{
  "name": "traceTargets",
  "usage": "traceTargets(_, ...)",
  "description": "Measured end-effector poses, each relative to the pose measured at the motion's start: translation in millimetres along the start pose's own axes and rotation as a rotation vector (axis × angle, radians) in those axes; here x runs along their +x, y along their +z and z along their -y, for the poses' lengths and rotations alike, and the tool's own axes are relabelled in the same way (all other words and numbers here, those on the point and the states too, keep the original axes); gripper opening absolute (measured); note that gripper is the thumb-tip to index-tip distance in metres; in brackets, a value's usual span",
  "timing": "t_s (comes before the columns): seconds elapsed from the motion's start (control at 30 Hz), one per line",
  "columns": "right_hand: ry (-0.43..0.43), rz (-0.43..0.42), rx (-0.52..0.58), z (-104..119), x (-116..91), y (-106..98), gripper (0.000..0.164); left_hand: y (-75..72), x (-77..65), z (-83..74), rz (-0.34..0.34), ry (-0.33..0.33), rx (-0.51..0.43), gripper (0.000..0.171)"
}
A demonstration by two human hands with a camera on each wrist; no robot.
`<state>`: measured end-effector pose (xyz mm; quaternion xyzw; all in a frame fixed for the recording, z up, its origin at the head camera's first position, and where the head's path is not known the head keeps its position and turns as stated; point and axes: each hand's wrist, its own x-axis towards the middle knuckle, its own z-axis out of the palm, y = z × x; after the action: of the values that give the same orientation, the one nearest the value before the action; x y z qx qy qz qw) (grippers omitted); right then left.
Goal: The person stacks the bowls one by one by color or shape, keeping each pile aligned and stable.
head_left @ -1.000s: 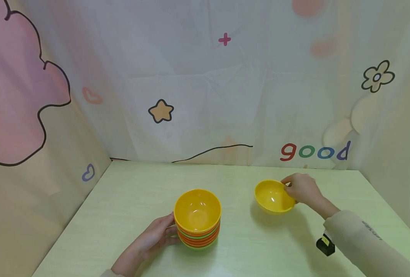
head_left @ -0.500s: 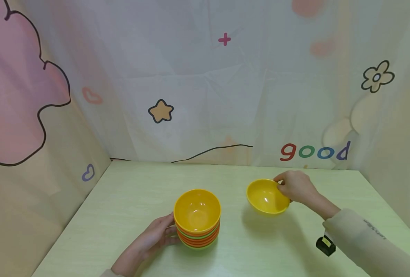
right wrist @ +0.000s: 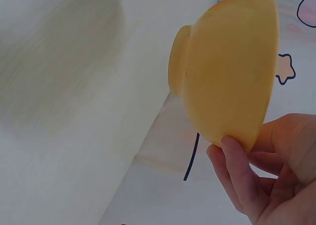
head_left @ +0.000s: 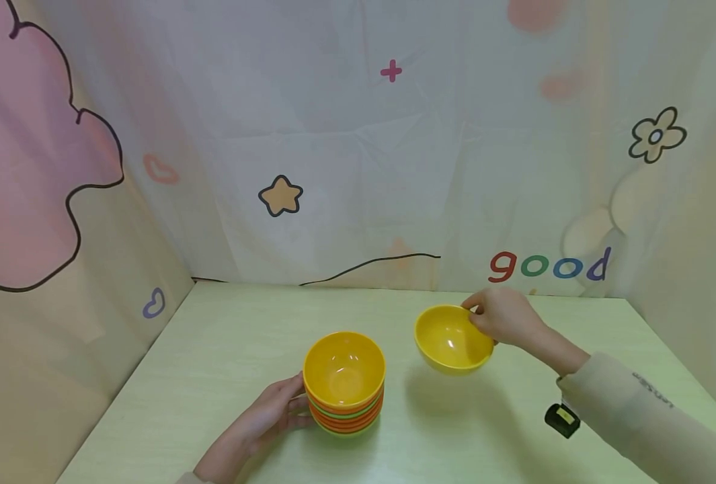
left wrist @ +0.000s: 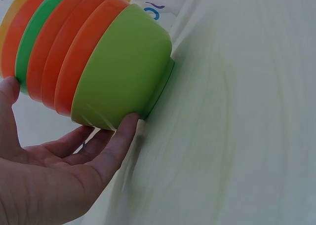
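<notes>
A stack of nested bowls (head_left: 347, 423) stands on the table, with a yellow bowl (head_left: 344, 366) on top, orange and green ones below it and a light green bowl (left wrist: 121, 69) at the bottom. My left hand (head_left: 271, 411) rests against the stack's left side, its fingers extended and touching the light green bowl while the thumb lies along the higher rims. To the right of the stack, my right hand (head_left: 509, 316) pinches the rim of another yellow bowl (head_left: 448, 339). That bowl is held above the table, its shadow below, its opening tilted toward the head camera.
The pale green table (head_left: 249, 323) is bounded by a printed cloth backdrop (head_left: 333, 134) at the back and sides. A small black device (head_left: 563, 420) with a yellow label hangs by the right sleeve (head_left: 642, 410).
My right hand has carried the yellow bowl leftward toward the stack and slightly upward. The left hand and the stack stay in place.
</notes>
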<state>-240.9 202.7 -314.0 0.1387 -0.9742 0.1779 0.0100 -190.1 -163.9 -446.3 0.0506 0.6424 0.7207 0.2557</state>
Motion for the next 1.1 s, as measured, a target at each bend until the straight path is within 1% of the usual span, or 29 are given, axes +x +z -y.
traceTargets(0.27,-0.039,-0.024,-0.009,15,6,-10,0.023,-0.6,-0.2,0.6,0.009,0.004,-0.005,0.076)
traceTargets(0.43,-0.05,-0.007,0.002,26,10,-14,0.024,-0.7,-0.8,0.4,0.01,0.01,-0.011,0.076)
traceTargets(0.67,-0.071,-0.002,0.02,42,13,-16,0.024,0.0,-1.7,-0.2,0.014,0.026,0.0,0.079)
traceTargets(0.83,-0.074,0.005,0.007,52,18,-16,0.024,0.1,-1.9,-0.5,0.014,0.026,-0.004,0.079)
traceTargets(1.1,-0.136,-0.005,-0.024,65,24,-15,0.022,-0.8,-2.0,-0.3,0.026,0.028,-0.012,0.075)
